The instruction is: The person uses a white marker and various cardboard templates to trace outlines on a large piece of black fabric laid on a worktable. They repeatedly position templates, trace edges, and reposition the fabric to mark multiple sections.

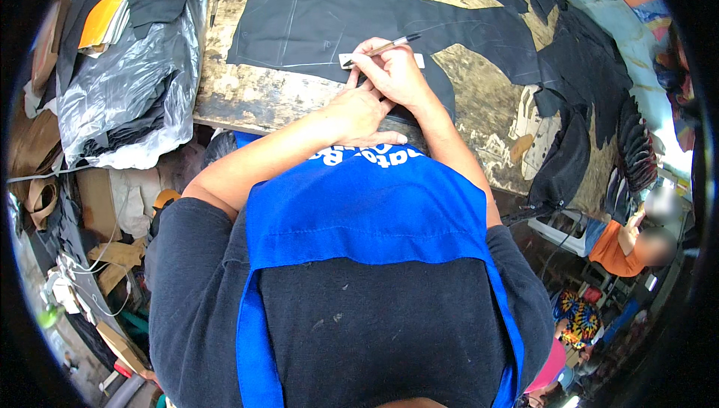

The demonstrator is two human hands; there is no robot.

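A black sheet of leather or cloth [314,22], marked with thin pale lines, lies on the worn wooden table in front of me. Across its near edge rests a narrow whitish strip [346,61], its middle covered by my hands. My right hand [397,75] is closed around a pen [401,43], whose dark tip points left at the strip. My left hand [363,114] lies flat beside and partly beneath the right one, fingers stretched toward the strip and thumb out to the right. Its fingertips are partly hidden.
More black pieces [577,64] cover the table's right side, near pale cut-out templates [535,138]. To the left, a clear plastic bag [142,86] holds dark material, with an orange-and-white stack [105,19] on top. A person in orange [618,247] sits at the far right.
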